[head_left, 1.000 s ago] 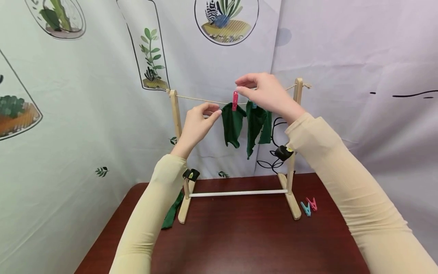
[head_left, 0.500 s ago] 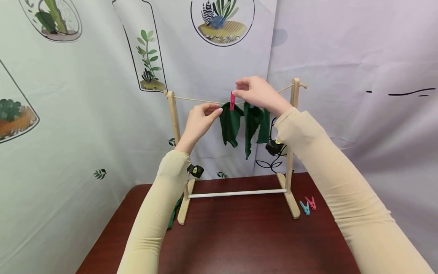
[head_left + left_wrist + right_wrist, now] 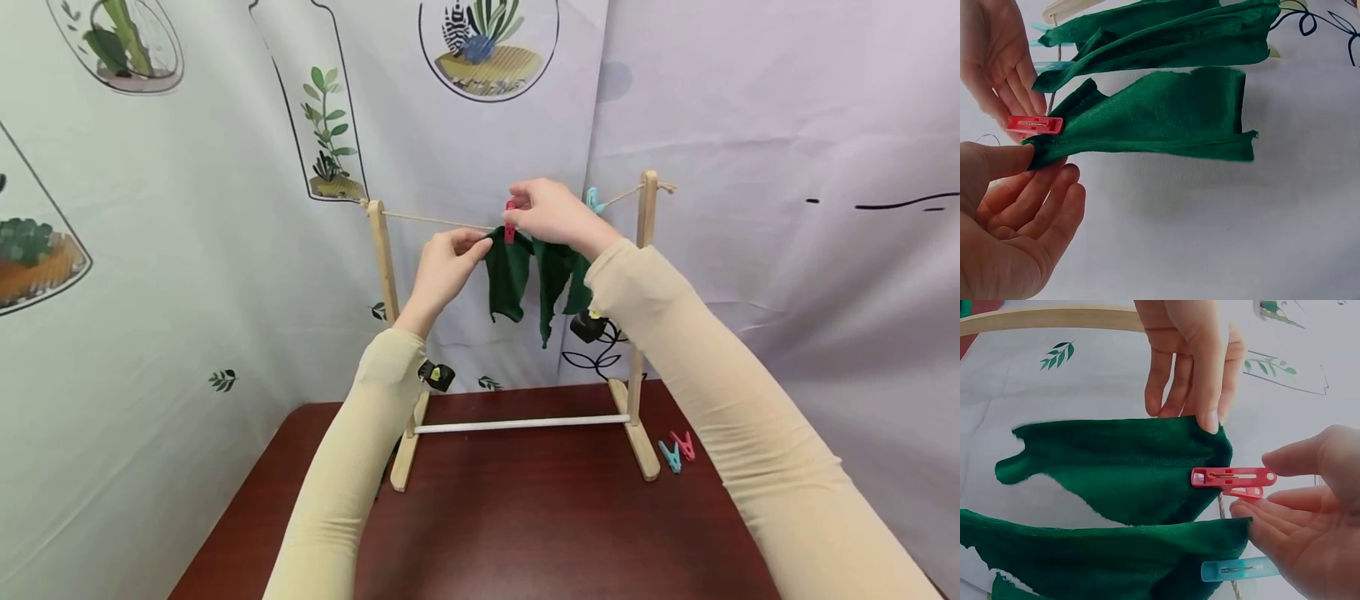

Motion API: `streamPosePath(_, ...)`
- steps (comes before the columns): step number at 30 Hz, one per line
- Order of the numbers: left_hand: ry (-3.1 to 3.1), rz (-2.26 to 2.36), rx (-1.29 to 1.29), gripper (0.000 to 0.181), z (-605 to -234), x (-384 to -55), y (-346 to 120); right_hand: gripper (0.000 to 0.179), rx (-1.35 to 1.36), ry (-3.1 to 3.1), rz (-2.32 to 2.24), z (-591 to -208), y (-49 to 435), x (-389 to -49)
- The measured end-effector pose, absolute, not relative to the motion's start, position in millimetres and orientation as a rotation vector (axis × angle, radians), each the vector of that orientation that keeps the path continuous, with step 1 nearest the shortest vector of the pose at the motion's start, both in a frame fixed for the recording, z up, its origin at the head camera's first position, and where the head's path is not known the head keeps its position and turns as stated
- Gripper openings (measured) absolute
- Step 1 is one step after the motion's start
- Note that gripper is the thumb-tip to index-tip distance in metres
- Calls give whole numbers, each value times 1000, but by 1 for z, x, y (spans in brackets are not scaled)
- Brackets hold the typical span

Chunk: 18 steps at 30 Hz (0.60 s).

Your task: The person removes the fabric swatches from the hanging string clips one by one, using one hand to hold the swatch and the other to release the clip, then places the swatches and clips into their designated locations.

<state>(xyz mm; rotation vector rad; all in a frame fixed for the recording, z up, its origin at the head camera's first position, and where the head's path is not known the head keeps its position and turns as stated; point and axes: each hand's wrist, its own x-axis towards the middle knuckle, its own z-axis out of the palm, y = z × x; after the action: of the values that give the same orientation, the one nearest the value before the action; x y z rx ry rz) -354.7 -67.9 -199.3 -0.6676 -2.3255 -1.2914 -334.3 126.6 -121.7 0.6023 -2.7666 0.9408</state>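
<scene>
My left hand point(image 3: 444, 267) pinches the upper left corner of a small green cloth point(image 3: 508, 275) between thumb and fingers. That cloth hangs on a cord point(image 3: 438, 220) under a red clothespin point(image 3: 1232, 478). With thumb and fingertips my right hand point(image 3: 551, 215) holds the clothespin's handle end. Beside it hangs a second green cloth point(image 3: 1104, 550), held by a blue clothespin point(image 3: 1238, 570); in the head view my right hand partly hides it. Another light blue clothespin point(image 3: 593, 198) shows behind my right wrist.
The cord runs between a left wooden post point(image 3: 384, 258) and a right one point(image 3: 647, 212). A white rod point(image 3: 525, 423) joins their feet on the dark red table point(image 3: 525, 517). A loose blue clothespin point(image 3: 671, 457) and a pink one point(image 3: 684, 446) lie right of the stand.
My right hand has come down from above onto the red clothespin. My left hand has shifted slightly right at the cloth's corner. Green cloth on the table is now mostly behind my left sleeve.
</scene>
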Motion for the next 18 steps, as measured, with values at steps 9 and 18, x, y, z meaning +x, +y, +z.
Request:
streamPosePath(9,-2326,-1304,-656,29,-203,-354,-70,54,636,-2775,974,-122,130,-333)
streamPosePath(18,-2314,-1307,-671,28,-205,-354,-70,45,658,-2733,926,-125,132,-334)
